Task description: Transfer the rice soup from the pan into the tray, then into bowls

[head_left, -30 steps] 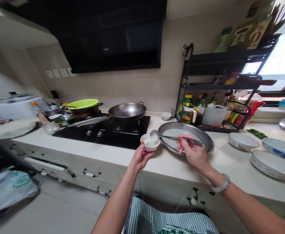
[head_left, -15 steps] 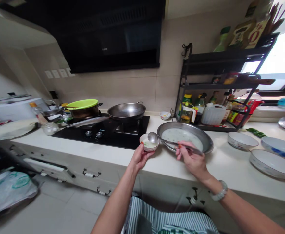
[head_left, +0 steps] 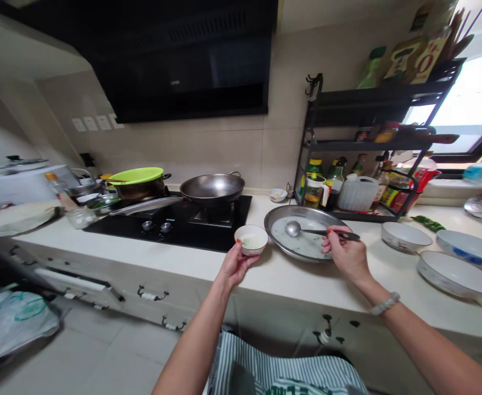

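My left hand (head_left: 235,267) is closed on a small white bowl (head_left: 252,248) with pale liquid and green bits inside, held at the counter's front edge. In my right hand (head_left: 345,249) is the dark handle of a metal ladle (head_left: 293,229). The ladle's head is over the left part of a wide steel basin (head_left: 270,222), at or just above the milky liquid (head_left: 307,246). Dark flecks show in that liquid. The bowl stands just left of the basin, close to its rim.
Left of the basin, a steel wok (head_left: 213,188) sits on the black gas hob (head_left: 175,235). A pot (head_left: 138,188) with a lime-green basin on top is farther left. White bowls (head_left: 457,281) stand at right, before a black spice rack (head_left: 364,146) with bottles.
My right hand and the ladle have moved right, taking the ladle's head from above the small bowl to over the basin. My left hand still holds the bowl in nearly the same place.
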Demonstrator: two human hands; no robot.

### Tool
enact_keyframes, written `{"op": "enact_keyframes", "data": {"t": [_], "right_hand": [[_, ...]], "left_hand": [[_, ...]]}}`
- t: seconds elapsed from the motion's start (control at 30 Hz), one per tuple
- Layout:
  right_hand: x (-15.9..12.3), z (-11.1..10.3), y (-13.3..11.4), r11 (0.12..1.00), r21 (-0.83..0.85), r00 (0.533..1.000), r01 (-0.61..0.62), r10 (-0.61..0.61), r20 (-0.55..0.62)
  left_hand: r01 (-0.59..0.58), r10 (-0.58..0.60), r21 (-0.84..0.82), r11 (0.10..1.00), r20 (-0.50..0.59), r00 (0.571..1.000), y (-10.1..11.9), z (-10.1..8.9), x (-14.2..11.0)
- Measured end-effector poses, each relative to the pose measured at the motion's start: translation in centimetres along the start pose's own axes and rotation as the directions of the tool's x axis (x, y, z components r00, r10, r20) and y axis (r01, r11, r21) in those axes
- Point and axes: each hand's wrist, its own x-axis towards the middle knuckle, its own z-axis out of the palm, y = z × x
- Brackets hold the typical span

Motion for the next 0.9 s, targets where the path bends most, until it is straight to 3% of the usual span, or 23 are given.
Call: {"op": "enact_keyframes", "data": {"t": [0.2,0.5,0.9], "right_hand": [[0.1,1.0,0.9,0.997,0.027,0.996,-0.078,0.077,0.036],[1.7,-0.2,1.0,0.963,0.178,0.965,-0.200,0.225,-0.134],[2.0,-1.4,1.0,0.953,0.262,0.962,-0.153,0.204,-0.181]], "left_hand": [[-0.002,0.002,0.004,1.000,-0.017,1.000,0.2,0.5,-0.3],[0.013,-0.012,0.007,1.000,-0.040,0.999,0.3,0.7,-0.4],[0.007,-0.007,0.008,1.000,-0.014,1.000,0.1,0.1,-0.1]]}}
